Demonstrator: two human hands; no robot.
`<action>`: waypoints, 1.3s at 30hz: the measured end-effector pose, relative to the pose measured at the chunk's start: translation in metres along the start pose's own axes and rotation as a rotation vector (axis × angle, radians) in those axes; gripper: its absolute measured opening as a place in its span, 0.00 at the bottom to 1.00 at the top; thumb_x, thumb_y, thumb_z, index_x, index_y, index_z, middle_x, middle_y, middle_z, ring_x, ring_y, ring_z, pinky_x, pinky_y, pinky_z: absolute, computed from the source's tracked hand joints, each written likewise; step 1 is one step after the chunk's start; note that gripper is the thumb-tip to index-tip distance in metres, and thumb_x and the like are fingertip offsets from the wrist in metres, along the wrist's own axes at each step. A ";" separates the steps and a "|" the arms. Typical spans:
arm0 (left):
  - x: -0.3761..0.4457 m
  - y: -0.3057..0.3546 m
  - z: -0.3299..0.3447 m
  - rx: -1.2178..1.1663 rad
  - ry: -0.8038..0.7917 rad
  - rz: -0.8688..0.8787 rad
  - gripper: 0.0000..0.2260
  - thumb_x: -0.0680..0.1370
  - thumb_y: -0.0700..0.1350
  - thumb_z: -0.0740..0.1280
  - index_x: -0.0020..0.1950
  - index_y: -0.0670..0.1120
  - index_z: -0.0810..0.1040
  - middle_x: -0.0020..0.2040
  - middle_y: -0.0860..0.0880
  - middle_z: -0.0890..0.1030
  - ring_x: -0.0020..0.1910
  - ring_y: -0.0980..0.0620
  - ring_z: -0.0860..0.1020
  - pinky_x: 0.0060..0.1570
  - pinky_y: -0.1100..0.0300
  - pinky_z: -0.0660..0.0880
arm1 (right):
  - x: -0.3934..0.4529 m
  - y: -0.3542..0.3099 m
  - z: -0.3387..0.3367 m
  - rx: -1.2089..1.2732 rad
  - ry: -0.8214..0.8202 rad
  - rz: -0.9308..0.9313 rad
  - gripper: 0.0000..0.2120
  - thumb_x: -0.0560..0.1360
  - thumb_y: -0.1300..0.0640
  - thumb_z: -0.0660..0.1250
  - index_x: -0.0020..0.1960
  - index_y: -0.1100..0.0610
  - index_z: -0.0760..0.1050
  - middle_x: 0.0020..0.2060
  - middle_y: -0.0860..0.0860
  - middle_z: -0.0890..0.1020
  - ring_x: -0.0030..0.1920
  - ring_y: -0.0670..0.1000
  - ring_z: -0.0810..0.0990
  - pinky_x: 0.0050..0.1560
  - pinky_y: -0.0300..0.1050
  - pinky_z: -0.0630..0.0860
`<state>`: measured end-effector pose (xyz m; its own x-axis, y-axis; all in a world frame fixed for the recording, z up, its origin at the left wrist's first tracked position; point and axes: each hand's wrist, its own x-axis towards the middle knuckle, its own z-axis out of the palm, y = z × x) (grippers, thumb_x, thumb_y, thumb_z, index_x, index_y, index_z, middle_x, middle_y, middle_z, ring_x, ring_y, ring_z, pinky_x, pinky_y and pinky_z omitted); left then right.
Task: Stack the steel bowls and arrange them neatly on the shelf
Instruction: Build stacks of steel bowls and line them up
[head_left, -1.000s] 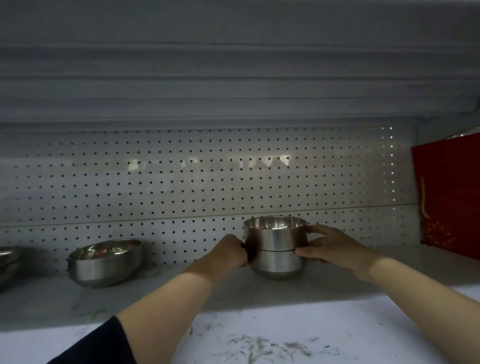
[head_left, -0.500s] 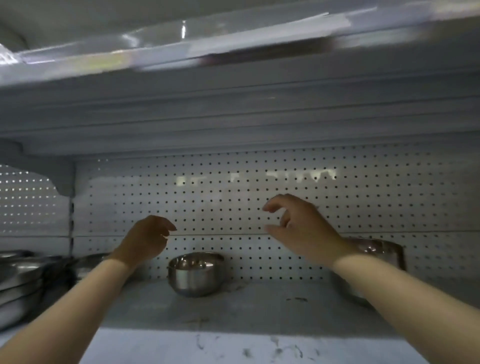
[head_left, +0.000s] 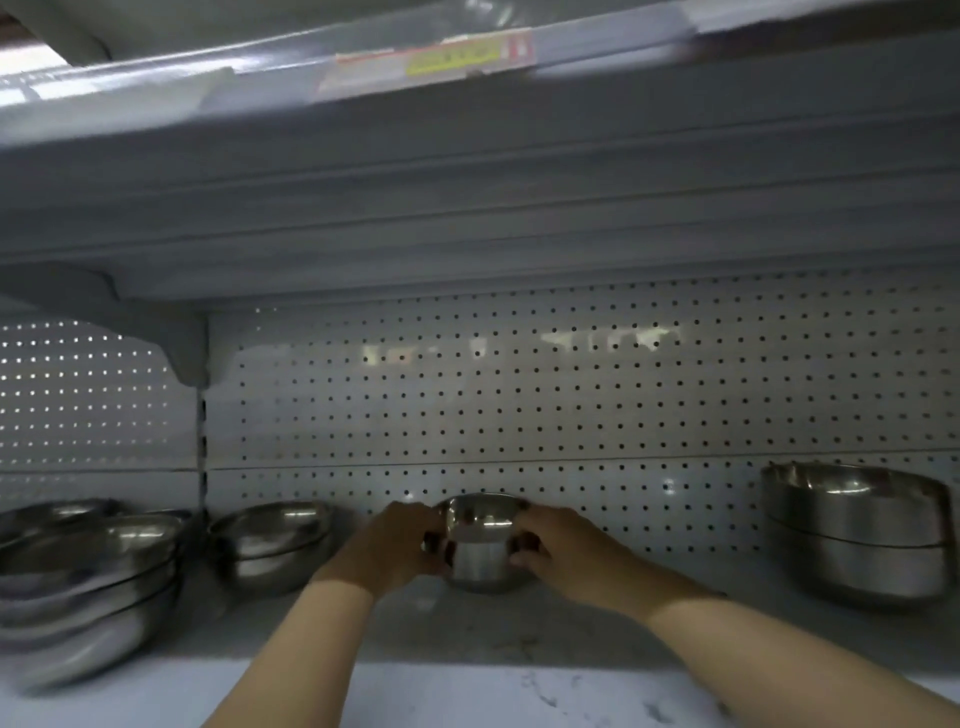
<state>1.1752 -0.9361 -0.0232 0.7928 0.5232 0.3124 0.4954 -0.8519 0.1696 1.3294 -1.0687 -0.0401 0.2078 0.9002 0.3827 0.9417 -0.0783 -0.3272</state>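
A single small steel bowl (head_left: 483, 545) stands on the grey shelf (head_left: 467, 629), near the pegboard back wall. My left hand (head_left: 397, 545) grips its left side and my right hand (head_left: 558, 551) grips its right side. To the right stands a stack of two steel bowls (head_left: 857, 535). To the left sits another stack of two bowls (head_left: 270, 545), and further left a pile of several wider steel bowls (head_left: 88, 577).
A white pegboard back panel (head_left: 571, 395) closes the shelf behind the bowls. The upper shelf (head_left: 467, 156) hangs low overhead, with a bracket (head_left: 176, 343) at the left. A pale marbled front ledge (head_left: 519, 696) runs below my forearms.
My hands let go of the two-bowl stack, swung left in the air, and now both are closed on the single bowl. The view shifted left, so the stack sits at the right.
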 end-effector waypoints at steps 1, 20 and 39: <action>0.001 -0.001 0.000 0.016 -0.003 0.007 0.13 0.74 0.48 0.70 0.57 0.46 0.79 0.55 0.50 0.80 0.54 0.53 0.78 0.55 0.63 0.73 | 0.000 0.001 0.000 -0.009 -0.008 -0.003 0.11 0.78 0.54 0.63 0.60 0.52 0.74 0.50 0.49 0.80 0.45 0.43 0.77 0.46 0.35 0.72; 0.043 0.241 -0.057 -0.282 0.251 0.515 0.12 0.80 0.51 0.60 0.56 0.46 0.76 0.36 0.53 0.75 0.31 0.56 0.70 0.31 0.65 0.66 | -0.155 0.051 -0.235 -0.262 0.352 0.160 0.10 0.80 0.53 0.59 0.54 0.54 0.77 0.47 0.49 0.80 0.48 0.49 0.78 0.51 0.43 0.74; 0.085 0.290 0.018 -0.226 0.096 0.452 0.12 0.80 0.52 0.59 0.54 0.45 0.75 0.36 0.54 0.72 0.33 0.58 0.69 0.32 0.67 0.63 | -0.172 0.144 -0.224 -0.140 0.222 0.303 0.08 0.80 0.51 0.59 0.49 0.52 0.75 0.45 0.48 0.79 0.48 0.50 0.77 0.44 0.38 0.71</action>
<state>1.3928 -1.1381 0.0363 0.8687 0.1063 0.4837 0.0130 -0.9813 0.1923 1.4884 -1.3308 0.0411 0.5194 0.7141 0.4694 0.8527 -0.3973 -0.3392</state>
